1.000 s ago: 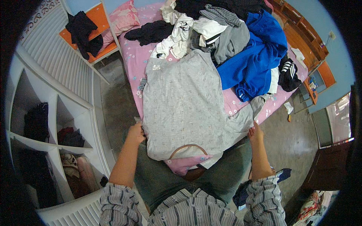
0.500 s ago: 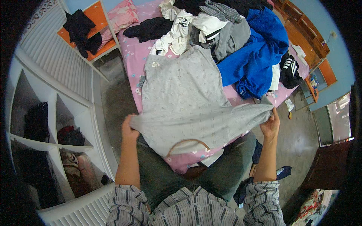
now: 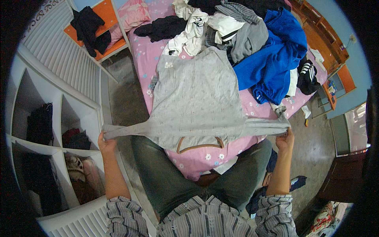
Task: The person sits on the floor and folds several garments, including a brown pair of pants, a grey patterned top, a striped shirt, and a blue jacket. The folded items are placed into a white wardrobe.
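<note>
A grey long-sleeved shirt (image 3: 197,98) with a brown-edged neckline lies flat on the pink flowered bed (image 3: 144,55), neck toward me. My left hand (image 3: 106,141) grips the end of its left sleeve, pulled out past the bed's edge. My right hand (image 3: 285,139) grips the end of the right sleeve. Both sleeves are stretched sideways in a straight line across the shirt's upper part.
A heap of clothes lies at the bed's far end, with a blue garment (image 3: 276,59) and a grey one (image 3: 248,37). An orange chair (image 3: 104,27) holds black clothing. White shelves (image 3: 47,118) with clothes stand at my left. Wooden furniture (image 3: 323,43) is at the right.
Both hands moved from the shirt's lower corners outward, taking the sleeves and pulling them apart until they stretch straight to each side.
</note>
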`<state>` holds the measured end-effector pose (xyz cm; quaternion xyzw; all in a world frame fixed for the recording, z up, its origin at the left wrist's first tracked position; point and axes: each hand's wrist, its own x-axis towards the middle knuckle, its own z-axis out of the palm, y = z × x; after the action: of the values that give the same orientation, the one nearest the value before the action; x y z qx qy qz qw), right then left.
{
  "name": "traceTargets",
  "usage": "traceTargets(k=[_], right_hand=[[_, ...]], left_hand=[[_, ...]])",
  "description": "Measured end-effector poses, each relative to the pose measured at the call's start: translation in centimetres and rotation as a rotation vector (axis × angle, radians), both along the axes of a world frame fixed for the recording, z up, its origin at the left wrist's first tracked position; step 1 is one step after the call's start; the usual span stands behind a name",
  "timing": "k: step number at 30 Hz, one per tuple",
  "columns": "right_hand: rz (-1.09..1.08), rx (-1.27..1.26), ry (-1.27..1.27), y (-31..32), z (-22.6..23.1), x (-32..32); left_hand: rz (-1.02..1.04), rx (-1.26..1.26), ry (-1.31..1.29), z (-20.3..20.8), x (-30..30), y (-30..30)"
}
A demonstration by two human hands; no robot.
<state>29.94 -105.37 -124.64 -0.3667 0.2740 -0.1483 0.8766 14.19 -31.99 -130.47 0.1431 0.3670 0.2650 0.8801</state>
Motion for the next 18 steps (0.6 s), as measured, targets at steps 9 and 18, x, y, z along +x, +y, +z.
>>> traceTargets(k=[9, 18], right_hand=[[0.657, -2.065, -0.527, 18.3, 3.1, -0.7], [0.777, -1.647, -0.445, 23.6, 1.0, -8.7]], left_hand=[[0.047, 0.161, -0.138, 6.6, 1.7, -1.3], [-0.181, 1.075, 0.287, 13.4, 8.8, -20.4]])
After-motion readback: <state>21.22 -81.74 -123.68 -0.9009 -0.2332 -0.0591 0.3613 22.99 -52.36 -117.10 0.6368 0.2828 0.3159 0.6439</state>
